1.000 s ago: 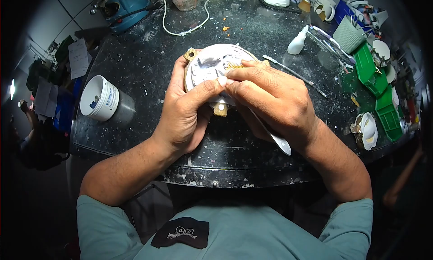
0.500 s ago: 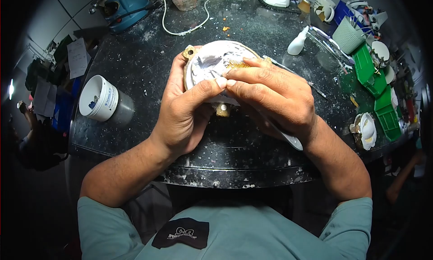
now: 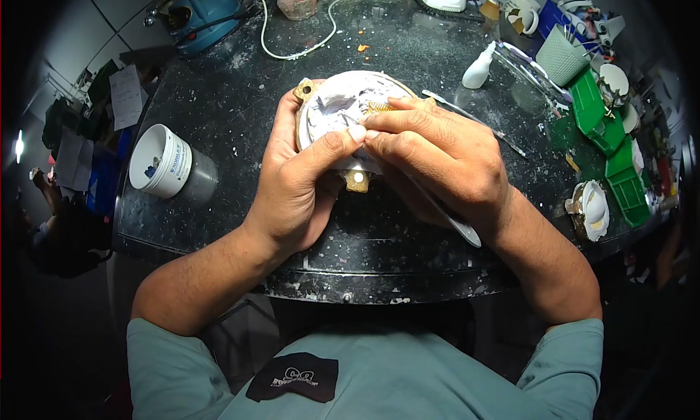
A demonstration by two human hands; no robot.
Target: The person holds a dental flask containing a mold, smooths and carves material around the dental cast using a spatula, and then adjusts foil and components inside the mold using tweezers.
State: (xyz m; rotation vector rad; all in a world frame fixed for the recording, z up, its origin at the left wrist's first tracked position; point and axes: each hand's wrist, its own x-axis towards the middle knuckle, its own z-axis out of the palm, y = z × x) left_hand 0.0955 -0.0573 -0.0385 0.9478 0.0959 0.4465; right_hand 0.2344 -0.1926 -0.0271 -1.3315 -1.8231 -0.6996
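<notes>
A round brass-coloured flask (image 3: 355, 181) filled with white plaster (image 3: 335, 99) is held over the dark table. My left hand (image 3: 299, 172) is wrapped round its left side, thumb on the near rim. Fingers closed, my right hand (image 3: 448, 154) grips a slim metal spatula (image 3: 461, 229), whose wide end sticks out below the palm toward the table's front edge. The spatula's other end is at the plaster, close to my left thumb tip. A ridged golden piece (image 3: 378, 107) lies in the plaster, partly covered by my right fingers.
On the black table (image 3: 240, 77) are a white tub (image 3: 162, 161) at the left, a white squeeze bottle (image 3: 477, 68), a thin metal tool (image 3: 474, 121), green trays (image 3: 625, 179), a plaster piece (image 3: 590, 210) and a blue machine (image 3: 205, 19). Another person's arm shows at the far left.
The spatula's wide end has swung a little right and shifted slightly between frames. The flask tilted slightly and came back. Both hands keep their holds.
</notes>
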